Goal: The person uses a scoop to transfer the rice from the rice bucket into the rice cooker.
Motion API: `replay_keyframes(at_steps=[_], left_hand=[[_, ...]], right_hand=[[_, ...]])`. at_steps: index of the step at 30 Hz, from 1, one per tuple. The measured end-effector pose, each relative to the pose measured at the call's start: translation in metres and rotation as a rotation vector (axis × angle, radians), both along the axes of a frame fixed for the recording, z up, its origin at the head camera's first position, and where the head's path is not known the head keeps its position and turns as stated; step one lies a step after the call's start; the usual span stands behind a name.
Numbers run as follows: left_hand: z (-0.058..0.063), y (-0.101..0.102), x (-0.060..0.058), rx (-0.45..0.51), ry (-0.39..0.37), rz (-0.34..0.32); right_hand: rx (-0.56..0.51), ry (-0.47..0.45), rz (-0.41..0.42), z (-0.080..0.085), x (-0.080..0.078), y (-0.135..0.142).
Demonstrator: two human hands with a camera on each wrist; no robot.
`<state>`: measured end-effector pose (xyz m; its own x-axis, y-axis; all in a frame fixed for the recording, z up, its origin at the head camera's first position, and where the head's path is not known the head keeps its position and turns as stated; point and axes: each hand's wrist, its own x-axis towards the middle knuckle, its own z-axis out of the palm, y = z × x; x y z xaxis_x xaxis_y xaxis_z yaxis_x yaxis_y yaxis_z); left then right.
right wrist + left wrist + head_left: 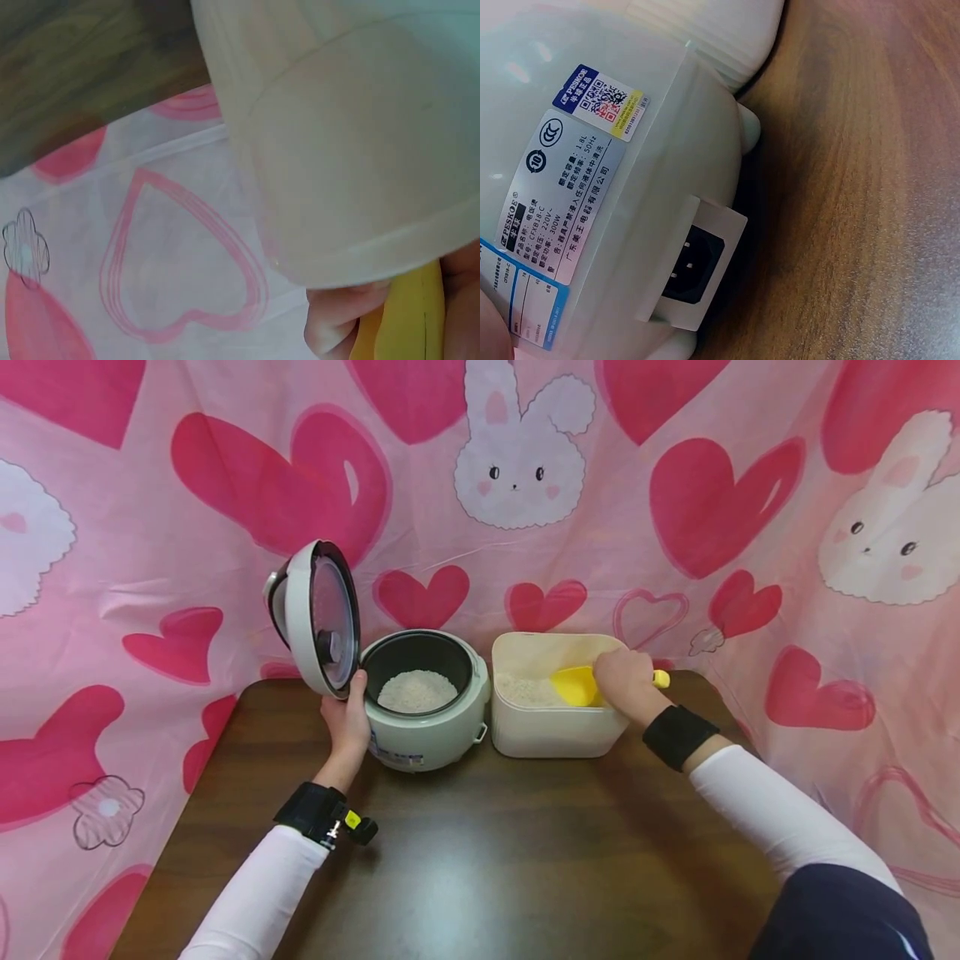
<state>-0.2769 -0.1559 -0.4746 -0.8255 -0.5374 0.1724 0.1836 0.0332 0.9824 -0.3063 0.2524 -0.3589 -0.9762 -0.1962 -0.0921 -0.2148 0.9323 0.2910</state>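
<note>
My left hand holds the lower edge of the raised rice cooker lid, its thumb in front and its fingers partly hidden behind. The hand lies close against the side of the pale green rice cooker. Inside the dark pot is a mound of white rice. With my right hand I grip the handle of a yellow scoop over the right side of a cream bin. The scoop's bowl sits down in the bin among rice.
Cooker and bin stand side by side towards the back of a brown wooden table. A pink cloth with hearts and rabbits hangs behind. On the cooker's side, the left wrist view shows a power socket and a label.
</note>
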Motion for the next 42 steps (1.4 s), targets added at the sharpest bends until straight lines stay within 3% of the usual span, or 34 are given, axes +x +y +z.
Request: replay_keyframes(at_steps=[9, 18, 28, 33, 42], left_hand=[[0.0, 0.001, 0.002, -0.008, 0.007, -0.003], [0.0, 0.003, 0.002, 0.002, -0.017, 0.004], [0.001, 0.001, 0.002, -0.005, 0.001, 0.009], [0.002, 0.001, 0.001, 0.004, 0.004, 0.008], [0.002, 0.002, 0.002, 0.004, -0.003, 0.0]], right_hand=[[-0.118, -0.058, -0.011, -0.006, -0.009, -0.004], [-0.012, -0.073, 0.17, -0.007, -0.008, -0.011], [-0.401, -0.223, -0.039, -0.008, -0.012, -0.019], [-0.584, -0.302, -0.094, -0.004, -0.01, -0.019], [-0.559, -0.359, -0.134, 0.0, -0.019, -0.009]])
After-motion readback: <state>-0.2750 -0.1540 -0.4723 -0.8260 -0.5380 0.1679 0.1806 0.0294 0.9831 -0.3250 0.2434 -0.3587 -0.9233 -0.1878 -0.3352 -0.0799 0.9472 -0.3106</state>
